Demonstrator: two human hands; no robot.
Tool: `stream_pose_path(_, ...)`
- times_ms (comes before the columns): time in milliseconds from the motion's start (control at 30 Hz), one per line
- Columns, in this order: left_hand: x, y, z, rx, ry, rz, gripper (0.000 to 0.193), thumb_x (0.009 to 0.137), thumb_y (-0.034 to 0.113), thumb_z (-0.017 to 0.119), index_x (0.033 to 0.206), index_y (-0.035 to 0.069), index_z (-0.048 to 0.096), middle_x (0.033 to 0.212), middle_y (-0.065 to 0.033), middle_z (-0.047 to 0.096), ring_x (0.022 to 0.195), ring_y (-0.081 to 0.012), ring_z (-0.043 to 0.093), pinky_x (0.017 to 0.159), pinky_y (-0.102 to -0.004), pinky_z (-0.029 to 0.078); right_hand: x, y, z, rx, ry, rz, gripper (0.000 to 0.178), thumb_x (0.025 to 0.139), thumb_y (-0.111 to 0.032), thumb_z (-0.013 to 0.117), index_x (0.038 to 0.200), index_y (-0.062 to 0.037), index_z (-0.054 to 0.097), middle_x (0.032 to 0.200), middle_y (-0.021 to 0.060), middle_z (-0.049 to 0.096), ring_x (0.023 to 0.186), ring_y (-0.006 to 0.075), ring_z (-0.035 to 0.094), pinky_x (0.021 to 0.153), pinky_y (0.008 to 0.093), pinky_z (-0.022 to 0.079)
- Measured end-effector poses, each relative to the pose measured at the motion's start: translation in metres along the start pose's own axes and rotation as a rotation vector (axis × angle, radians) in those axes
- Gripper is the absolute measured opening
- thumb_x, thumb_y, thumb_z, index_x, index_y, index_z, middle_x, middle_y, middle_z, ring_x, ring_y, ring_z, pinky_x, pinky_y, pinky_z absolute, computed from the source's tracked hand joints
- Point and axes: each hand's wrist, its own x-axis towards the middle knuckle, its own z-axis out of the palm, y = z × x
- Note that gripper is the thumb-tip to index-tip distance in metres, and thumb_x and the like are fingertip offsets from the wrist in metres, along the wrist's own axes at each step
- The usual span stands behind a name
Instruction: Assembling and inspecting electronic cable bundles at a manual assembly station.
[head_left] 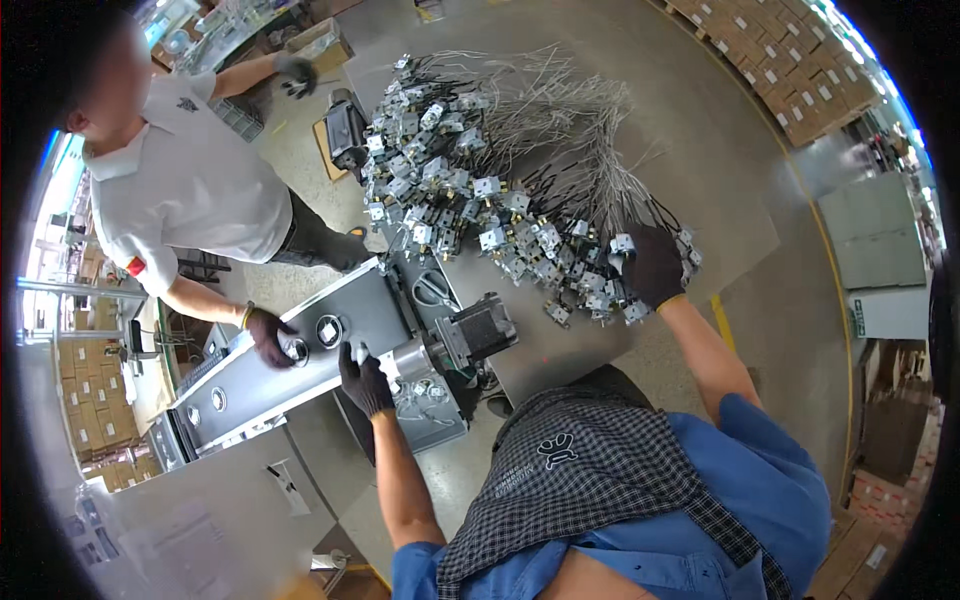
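Observation:
My right hand [653,266], in a dark glove, is at the right end of a heap of small silver block-shaped parts [440,180] with wires. Its fingers close on one small wired block [622,244], partly covered by the glove. My left hand [366,382], also dark-gloved, is over the near edge of a conveyor belt [370,315]. Its fingers are stretched and apart; a pale patch shows at one fingertip. Just beyond lies a round dark-rimmed part [329,330]. A co-worker's gloved hand [270,337] touches another round part [296,351].
The heap lies on a grey table [715,215], its pale wires fanned toward the far side. A motor [480,328] juts beside the conveyor's end, near scissors [433,289]. The co-worker [195,170] stands across the belt. Stacked cartons [780,60] stand far right.

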Motion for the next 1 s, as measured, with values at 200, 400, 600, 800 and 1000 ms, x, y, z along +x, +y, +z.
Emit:
stream_pose_path(200,-0.130,0.096,0.019,0.006,0.069,0.292,0.063,0.074,-0.004,0.062,0.137,-0.002,0.058,0.100,-0.0071,0.065,0.066,-0.0087,0.055,0.054,-0.0223,0.043,0.029,-0.066,-0.058,0.982,-0.074,0.114,0.032,0.083,-0.008,0.073,0.111,0.0003,0.062,0.099,0.0101,0.068,0.092,0.0199,0.066,0.084,0.0370,0.053)
stream_pose_path(400,-0.179,0.073,0.063,0.126,-0.706,0.155,0.061,0.085,0.011,0.069,0.143,0.004,0.052,0.102,-0.0104,0.071,0.082,-0.0159,0.066,0.069,-0.0299,0.054,-0.087,-0.167,-0.069,0.900,-0.381,-0.445,0.053,0.085,-0.016,0.077,0.133,-0.0096,0.055,0.113,0.0150,0.067,0.099,0.0317,0.069,0.085,0.0427,0.055)
stream_pose_path(600,-0.185,0.098,0.078,0.080,-0.827,-0.063,0.031,0.094,0.022,0.070,0.112,-0.003,0.072,0.085,-0.0031,0.069,0.077,-0.0127,0.062,0.067,-0.0282,0.051,-0.117,-0.148,-0.035,0.776,0.057,-0.496,0.039,0.090,-0.025,0.072,0.122,-0.0055,0.063,0.107,0.0190,0.069,0.097,0.0325,0.070,0.085,0.0449,0.055)
stream_pose_path(800,-0.185,0.086,0.003,0.119,-0.884,-0.037,0.031,0.090,0.020,0.074,0.114,0.000,0.073,0.097,-0.0074,0.074,0.082,-0.0118,0.065,0.076,-0.0313,0.054,-0.096,-0.173,-0.048,1.622,-1.049,0.582,0.037,0.107,-0.034,0.045,0.114,-0.0034,0.065,0.102,0.0079,0.071,0.077,0.0142,0.064,0.068,0.0301,0.053)
stream_pose_path(1000,-0.199,0.000,-0.043,0.543,-0.689,-0.052,0.040,0.094,0.033,0.066,0.122,0.005,0.068,0.115,-0.0211,0.071,0.106,-0.0364,0.069,0.092,-0.0408,0.054,-0.091,-0.227,-0.017,1.518,-0.947,0.051,0.032,0.108,-0.031,0.047,0.112,-0.0044,0.064,0.095,0.0040,0.069,0.080,0.0124,0.064,0.071,0.0292,0.053)
